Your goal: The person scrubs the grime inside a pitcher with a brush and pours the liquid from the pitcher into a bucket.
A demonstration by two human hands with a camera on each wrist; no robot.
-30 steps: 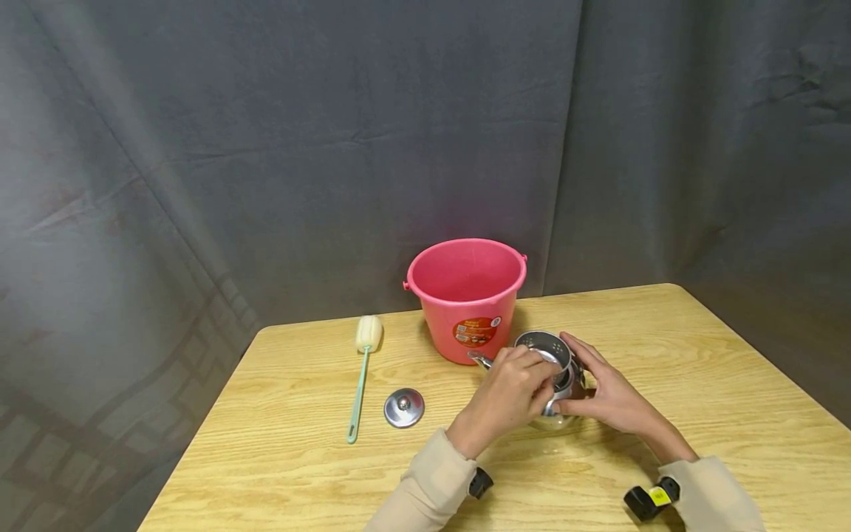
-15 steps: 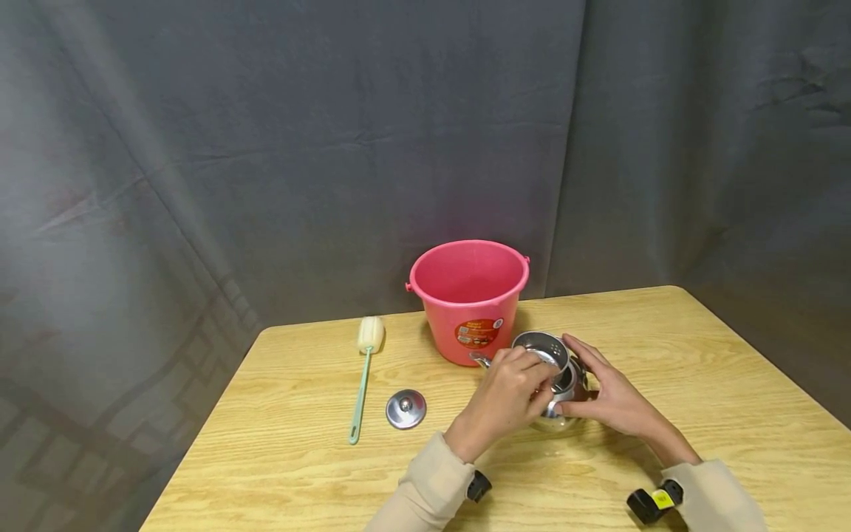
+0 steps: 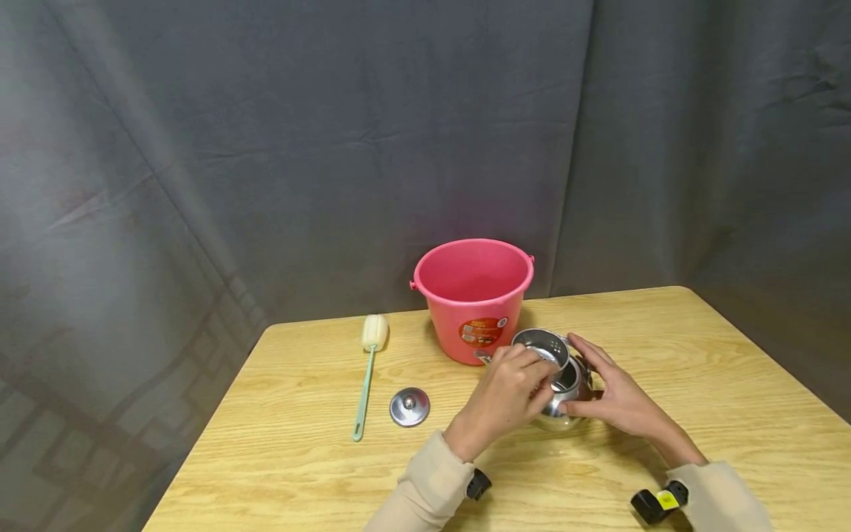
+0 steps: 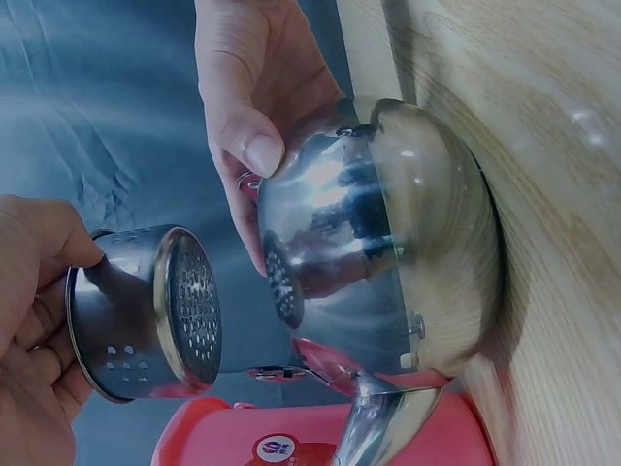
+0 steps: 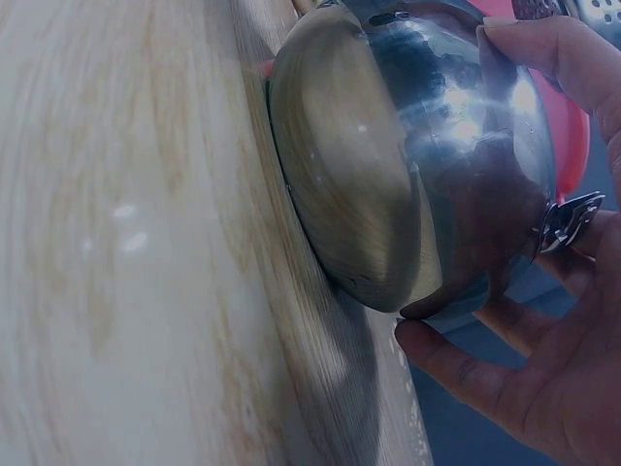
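My left hand [image 3: 508, 384] pinches the rim of a steel strainer basket [image 4: 141, 316] with a perforated base. In the left wrist view the basket stands apart from a shiny steel teapot [image 4: 340, 233], off its open mouth. The teapot rests on the table, its spout [image 4: 388, 417] toward the pink bucket. My right hand [image 3: 618, 395] holds the teapot's side, thumb near the mouth and fingers spread round the body, as the right wrist view [image 5: 475, 165] also has it. The teapot's round lid [image 3: 409, 406] lies on the table left of my left hand, knob up.
A pink bucket [image 3: 475, 318] with an orange label stands behind the teapot, near the back edge. To the left lies a sponge brush [image 3: 374, 332] with a long green handle. The wooden table [image 3: 286, 458] backs onto a grey curtain [image 3: 332, 148].
The strainer basket has shifted slightly left relative to the teapot, and more of the pot's mouth shows. My right hand keeps its hold. The whole head view has drifted a little.
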